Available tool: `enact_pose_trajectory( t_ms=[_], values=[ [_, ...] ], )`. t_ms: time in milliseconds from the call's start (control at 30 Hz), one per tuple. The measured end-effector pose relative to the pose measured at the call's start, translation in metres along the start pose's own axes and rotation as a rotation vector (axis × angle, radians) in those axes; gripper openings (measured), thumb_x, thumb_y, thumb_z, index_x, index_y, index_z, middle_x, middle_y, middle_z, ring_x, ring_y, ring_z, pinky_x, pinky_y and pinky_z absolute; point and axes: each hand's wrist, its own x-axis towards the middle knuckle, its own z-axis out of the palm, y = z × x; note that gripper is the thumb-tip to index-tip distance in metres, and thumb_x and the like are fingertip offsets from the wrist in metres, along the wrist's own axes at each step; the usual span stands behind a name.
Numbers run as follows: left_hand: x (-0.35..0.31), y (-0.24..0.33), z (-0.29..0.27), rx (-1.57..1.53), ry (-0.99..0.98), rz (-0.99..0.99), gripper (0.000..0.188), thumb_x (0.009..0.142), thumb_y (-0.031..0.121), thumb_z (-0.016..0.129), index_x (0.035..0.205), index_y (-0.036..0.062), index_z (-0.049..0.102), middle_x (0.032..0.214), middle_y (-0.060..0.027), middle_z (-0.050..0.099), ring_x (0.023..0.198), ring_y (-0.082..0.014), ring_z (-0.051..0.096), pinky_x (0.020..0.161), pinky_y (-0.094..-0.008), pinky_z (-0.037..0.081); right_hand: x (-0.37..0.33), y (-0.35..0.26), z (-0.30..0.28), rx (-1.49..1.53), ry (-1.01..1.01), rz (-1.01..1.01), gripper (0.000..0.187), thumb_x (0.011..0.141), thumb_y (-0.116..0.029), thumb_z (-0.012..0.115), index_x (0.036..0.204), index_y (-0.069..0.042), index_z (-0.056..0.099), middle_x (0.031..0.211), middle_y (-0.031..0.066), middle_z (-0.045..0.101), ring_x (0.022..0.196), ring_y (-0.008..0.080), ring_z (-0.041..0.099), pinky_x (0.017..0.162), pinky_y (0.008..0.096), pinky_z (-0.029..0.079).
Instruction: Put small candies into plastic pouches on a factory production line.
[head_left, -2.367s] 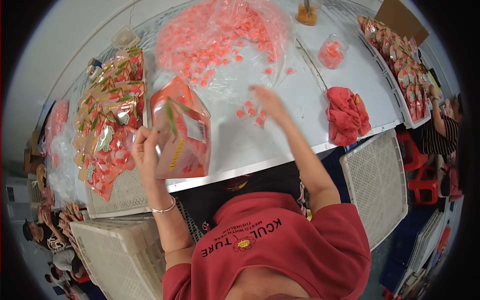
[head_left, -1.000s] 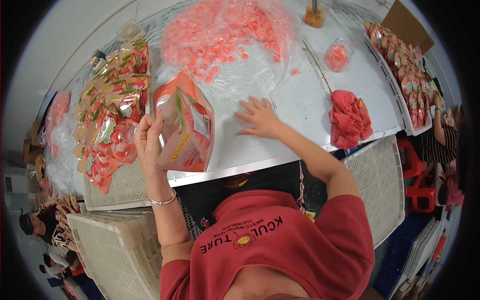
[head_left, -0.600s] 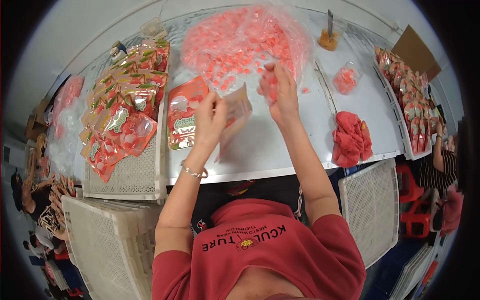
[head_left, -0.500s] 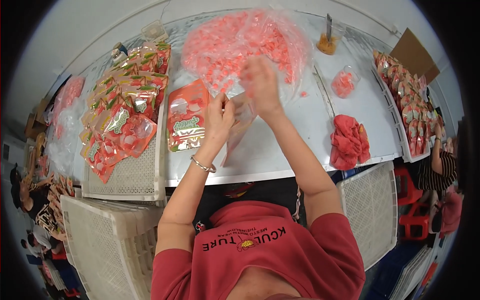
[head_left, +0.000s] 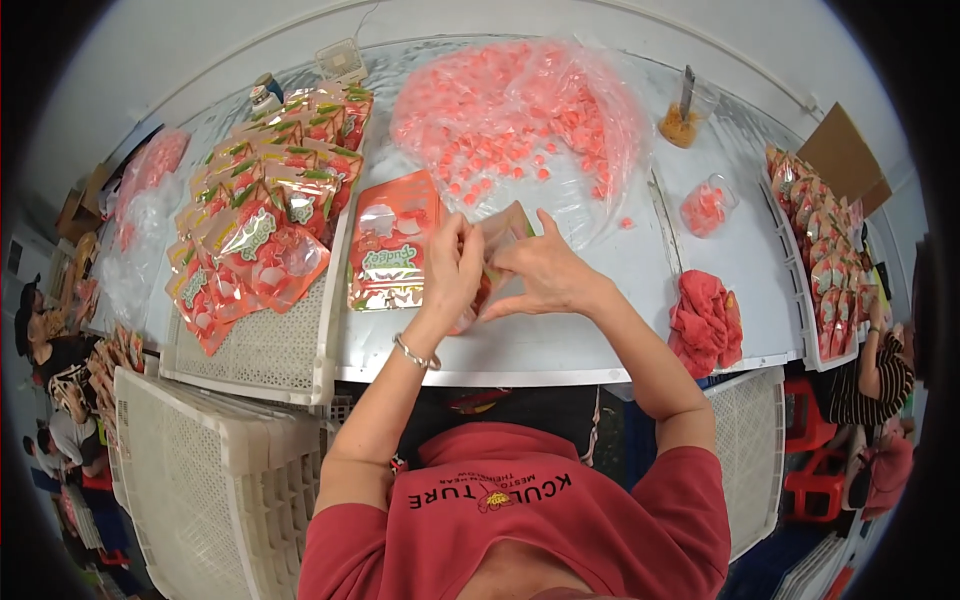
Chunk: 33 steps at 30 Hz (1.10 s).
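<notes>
My left hand [head_left: 453, 272] pinches the edge of an upright foil pouch [head_left: 513, 222] at the middle of the table. On the pouch's other side is my right hand [head_left: 548, 270], with bent fingers and thumb on it and one finger pointing up. The pouch's mouth gapes a little; its inside is mostly hidden. Left of my left hand lies a flat red printed pouch [head_left: 393, 238], which may have others under it. Beyond both hands, small pink wrapped-looking pieces [head_left: 470, 120] spill from a large clear plastic bag [head_left: 625, 130].
Filled pouches [head_left: 255, 225] crowd a white plastic crate [head_left: 255, 365] at left; another crate [head_left: 800, 285] holds more at right. A clear jar of pink pieces [head_left: 706, 207], a cup [head_left: 680, 125] and a red cloth [head_left: 705, 325] lie rightward. Stacked crates [head_left: 180, 470] stand below left.
My right hand has come back from the pink pieces toward me and now touches the pouch. My left hand still holds the pouch. The view has shifted slightly.
</notes>
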Motion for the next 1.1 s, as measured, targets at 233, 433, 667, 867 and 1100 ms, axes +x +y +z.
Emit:
enact_pose_trajectory(
  t_ms=[233,433,667,867,1100],
  values=[
    [-0.005,0.006,-0.029,0.097,0.068,0.008,0.021,0.088,0.010,0.049,0.071,0.0015,0.041,0.057,-0.0045,0.039,0.055,-0.0083,0.037,0.048,-0.0279,0.032,0.020,-0.001,-0.003,0.346,0.213,-0.311,0.031,0.074,-0.037,0.070,0.088,-0.009,0.068,0.090,0.0041,0.066,0.091,0.0206,0.061,0.097,0.0544,0.030],
    [-0.013,0.015,-0.096,-0.303,0.180,-0.194,0.025,0.089,0.011,0.052,0.067,0.0081,0.039,0.065,0.0064,0.033,0.063,-0.0028,0.028,0.054,-0.0199,0.025,0.135,0.117,0.018,0.850,0.479,0.270,0.032,0.086,-0.032,0.057,0.098,-0.004,0.066,0.097,0.0086,0.066,0.096,0.0188,0.060,0.087,0.0290,0.043],
    [-0.031,0.006,-0.109,-0.385,0.133,-0.300,0.027,0.088,0.011,0.054,0.066,0.0098,0.037,0.066,0.0078,0.032,0.062,-0.0021,0.027,0.055,-0.0191,0.022,0.202,0.124,0.187,-0.137,0.714,0.505,0.042,0.082,-0.035,0.057,0.114,-0.008,0.055,0.130,0.0120,0.043,0.123,0.0323,0.036,0.094,0.0544,0.030],
    [-0.033,0.001,-0.110,-0.396,0.109,-0.276,0.026,0.088,0.009,0.054,0.067,0.0099,0.039,0.066,0.0074,0.035,0.063,-0.0022,0.028,0.056,-0.0187,0.023,0.085,0.094,0.174,-0.126,0.491,0.405,0.027,0.084,-0.029,0.055,0.105,-0.013,0.054,0.122,0.0055,0.047,0.120,0.0283,0.038,0.090,0.0508,0.031],
    [-0.034,0.012,-0.094,-0.432,0.049,-0.261,0.026,0.088,0.011,0.055,0.067,0.0098,0.039,0.067,0.0070,0.037,0.064,-0.0025,0.030,0.058,-0.0187,0.026,-0.013,0.087,0.164,0.147,0.475,0.418,0.027,0.089,-0.031,0.049,0.107,-0.012,0.058,0.123,0.0066,0.051,0.117,0.0237,0.045,0.096,0.0473,0.029]
  ],
)
